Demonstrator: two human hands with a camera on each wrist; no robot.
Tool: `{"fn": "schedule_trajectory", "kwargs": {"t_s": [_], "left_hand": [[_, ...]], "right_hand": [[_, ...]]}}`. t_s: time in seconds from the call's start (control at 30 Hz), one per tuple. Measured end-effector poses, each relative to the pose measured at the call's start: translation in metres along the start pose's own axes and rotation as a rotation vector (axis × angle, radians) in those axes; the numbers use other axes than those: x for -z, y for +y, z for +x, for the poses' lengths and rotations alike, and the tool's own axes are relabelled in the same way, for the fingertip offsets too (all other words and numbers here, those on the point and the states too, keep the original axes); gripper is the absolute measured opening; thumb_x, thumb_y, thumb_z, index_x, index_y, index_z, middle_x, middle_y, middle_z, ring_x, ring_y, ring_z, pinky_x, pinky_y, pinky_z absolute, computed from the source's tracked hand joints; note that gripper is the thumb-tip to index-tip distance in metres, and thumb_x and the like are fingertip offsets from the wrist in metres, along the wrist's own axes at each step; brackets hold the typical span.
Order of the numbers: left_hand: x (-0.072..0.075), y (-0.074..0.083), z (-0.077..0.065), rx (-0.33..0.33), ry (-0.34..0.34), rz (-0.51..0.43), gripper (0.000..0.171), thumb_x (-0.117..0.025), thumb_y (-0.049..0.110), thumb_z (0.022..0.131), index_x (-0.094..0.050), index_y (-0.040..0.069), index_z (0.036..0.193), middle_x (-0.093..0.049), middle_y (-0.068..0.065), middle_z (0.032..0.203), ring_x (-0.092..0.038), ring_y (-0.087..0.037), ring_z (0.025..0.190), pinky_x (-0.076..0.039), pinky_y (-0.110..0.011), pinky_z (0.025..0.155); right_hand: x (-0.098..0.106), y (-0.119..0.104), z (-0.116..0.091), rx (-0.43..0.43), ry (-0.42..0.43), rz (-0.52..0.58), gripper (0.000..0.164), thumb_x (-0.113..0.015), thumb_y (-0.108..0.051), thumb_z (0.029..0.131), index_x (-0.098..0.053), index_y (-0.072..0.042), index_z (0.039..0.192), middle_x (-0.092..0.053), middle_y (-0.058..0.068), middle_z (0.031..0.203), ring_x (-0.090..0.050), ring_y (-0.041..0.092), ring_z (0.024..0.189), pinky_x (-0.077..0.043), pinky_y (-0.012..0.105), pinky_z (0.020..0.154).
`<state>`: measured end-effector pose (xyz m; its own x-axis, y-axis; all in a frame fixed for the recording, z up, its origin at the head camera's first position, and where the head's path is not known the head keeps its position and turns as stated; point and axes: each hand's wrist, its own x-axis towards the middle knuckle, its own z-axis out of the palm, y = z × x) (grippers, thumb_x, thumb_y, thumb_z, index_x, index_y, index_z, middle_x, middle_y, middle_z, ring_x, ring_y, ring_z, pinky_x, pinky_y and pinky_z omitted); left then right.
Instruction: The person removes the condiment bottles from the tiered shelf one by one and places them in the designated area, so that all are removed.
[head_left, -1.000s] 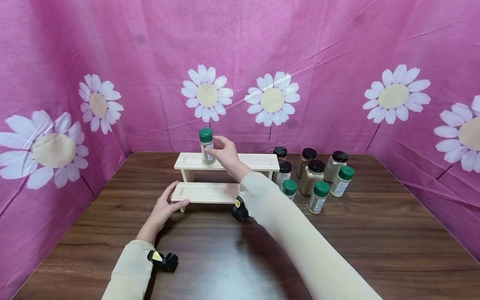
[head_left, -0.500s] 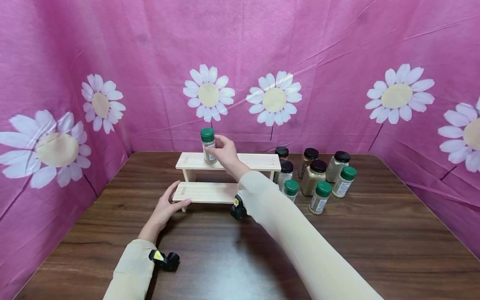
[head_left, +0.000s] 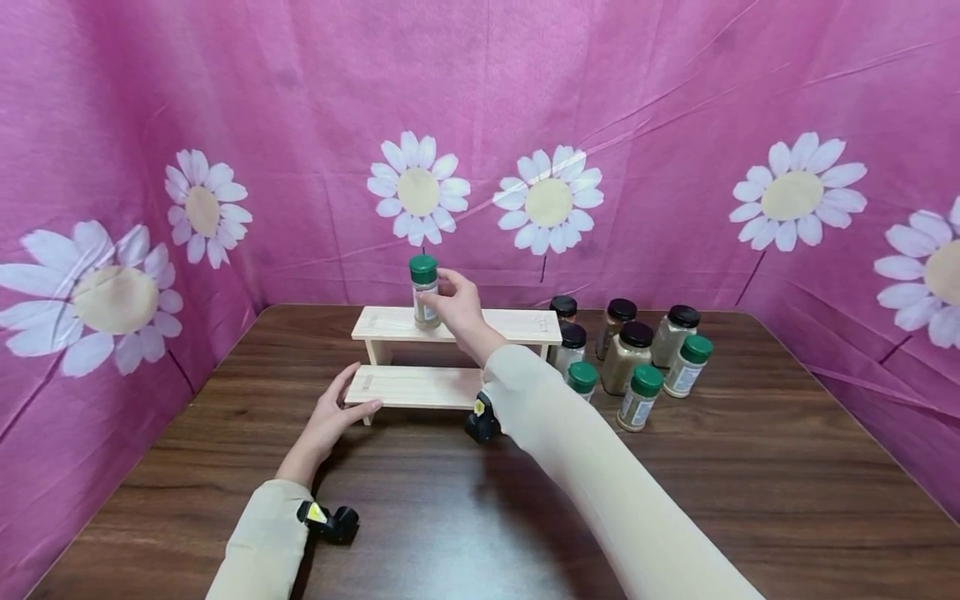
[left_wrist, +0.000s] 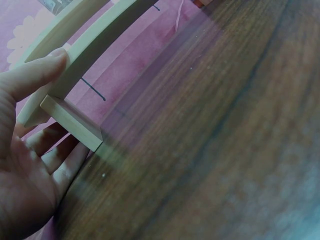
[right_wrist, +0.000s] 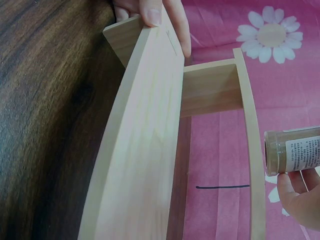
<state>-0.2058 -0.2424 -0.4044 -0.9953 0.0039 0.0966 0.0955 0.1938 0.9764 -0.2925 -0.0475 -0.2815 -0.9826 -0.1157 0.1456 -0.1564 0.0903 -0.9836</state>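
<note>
In the head view, my right hand (head_left: 459, 315) holds a spice jar (head_left: 425, 292) with a green lid between thumb and fingers. The jar is upright at the left half of the upper board of a two-step wooden rack (head_left: 420, 385). Its base (right_wrist: 272, 152) is very close to that board in the right wrist view; whether they touch I cannot tell. My left hand (head_left: 333, 415) grips the left end of the lower step, thumb (left_wrist: 42, 72) on the front edge and other fingers around the end by the leg (left_wrist: 75, 125). My right forearm hides the rack's lower right part.
Right of the rack stand several spice jars, some with black lids (head_left: 636, 335) and some with green lids (head_left: 647, 379). Everything rests on a dark wooden table (head_left: 420, 517). A pink cloth with daisies (head_left: 480, 100) hangs behind and at the sides.
My right hand has moved the green-lidded jar slightly to the right along the upper board. My left hand keeps its grip on the rack; the view has shifted slightly.
</note>
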Motion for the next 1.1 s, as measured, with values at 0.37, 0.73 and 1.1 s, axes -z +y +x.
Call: {"fn": "schedule_trajectory", "kwargs": {"t_s": [0.37,0.73,1.1], "left_hand": [[-0.001,0.0,-0.001,0.007,-0.009,0.004,0.077,-0.066,0.007,0.075,-0.019,0.007,0.136,-0.042,-0.019,0.122,-0.046,-0.008,0.094,-0.035,-0.02,0.079],[0.001,0.0,-0.001,0.009,-0.005,0.001,0.077,-0.065,0.008,0.076,-0.018,0.006,0.137,-0.04,-0.019,0.124,-0.044,-0.008,0.096,-0.034,-0.019,0.079],[-0.001,0.002,-0.002,0.013,0.0,-0.004,0.077,-0.066,0.008,0.074,-0.02,0.007,0.136,-0.041,-0.019,0.122,-0.044,-0.008,0.095,-0.033,-0.019,0.079]], "right_hand": [[0.022,-0.011,-0.004,-0.002,0.043,0.006,0.047,-0.067,-0.008,0.075,-0.05,-0.008,0.119,-0.057,0.01,0.102,-0.051,0.02,0.094,-0.04,0.035,0.08],[0.049,-0.016,-0.007,0.019,0.041,0.031,0.044,-0.065,-0.006,0.076,-0.05,-0.007,0.118,-0.056,0.013,0.104,-0.052,0.022,0.095,-0.043,0.034,0.077],[0.074,-0.026,-0.017,0.021,0.028,0.043,0.047,-0.063,-0.006,0.078,-0.047,-0.005,0.121,-0.054,0.016,0.106,-0.05,0.025,0.097,-0.044,0.036,0.074]]}}
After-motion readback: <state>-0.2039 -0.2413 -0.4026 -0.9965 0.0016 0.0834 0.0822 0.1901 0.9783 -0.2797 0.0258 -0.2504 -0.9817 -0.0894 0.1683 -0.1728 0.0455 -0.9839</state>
